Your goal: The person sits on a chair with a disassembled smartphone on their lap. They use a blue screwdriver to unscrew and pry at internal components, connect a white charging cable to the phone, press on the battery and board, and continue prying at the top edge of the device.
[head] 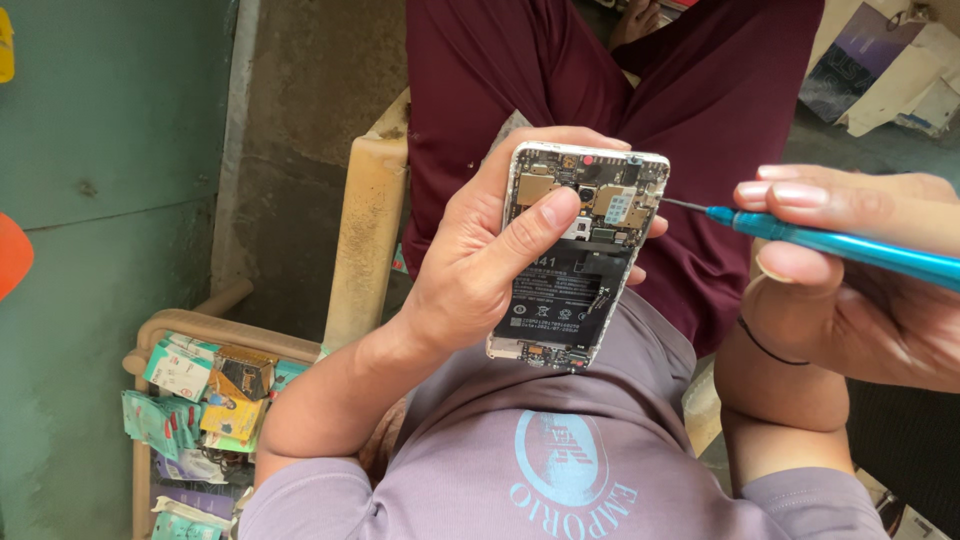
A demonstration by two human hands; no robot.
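Phone with its back cover off sits above the person's lap, innards facing up toward the head, so the black battery and the circuit board at its top end are plain to see. Going from the left: a low rack by the green wall holds a jumble of small coloured packets, well apart from the work. Next comes the left hand, which is wrapped around the phone from its left edge, fingers curled behind the body and the thumb pressed across the board just above the battery; that grip seems meant to steady the phone and tilt it toward the eyes. To the right, a slim blue screwdriver is pinched in the right hand between thumb and forefingers, pen-fashion, which gives fine control. Its thin metal tip reaches the phone's upper right edge, touching or just beside it; I cannot tell which. Behind, maroon trousers fill the background, with cardboard scraps at far right.
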